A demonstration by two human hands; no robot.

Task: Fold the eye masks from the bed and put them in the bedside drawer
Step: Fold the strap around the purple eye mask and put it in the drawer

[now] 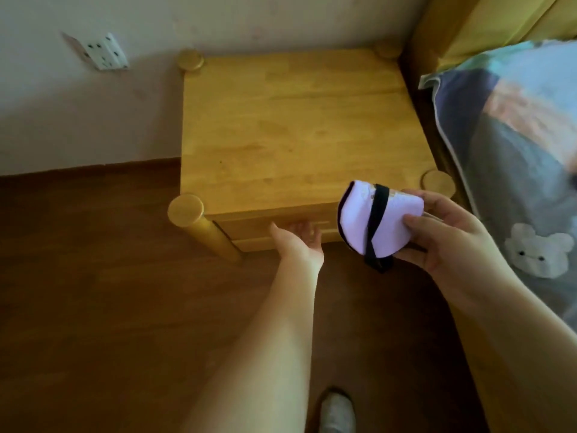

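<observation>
Floor [93,276]: dark brown wood boards, running under the bedside table and the bed.
Bedside table [299,126]: light yellow wood, round post at each corner, top bare; stands against the wall with the bed on its right.
Bed [512,126]: at right edge of view; patterned cover with a white bear print hangs beside the table.
Drawer [249,228]: front panel under the table top, closed.
Right hand [449,242]: held above the table's front right corner; fingers [420,223] clamped on the eye mask, thumb on the near face.
Left hand [296,242]: palm up, reaching to the drawer front; fingers apart, tips at the panel, contact cannot be told.
Eye mask [362,220]: lilac, folded in half, black strap across it, strap end dangling below.
Wall socket [106,53]: white, on the wall left of the table.
</observation>
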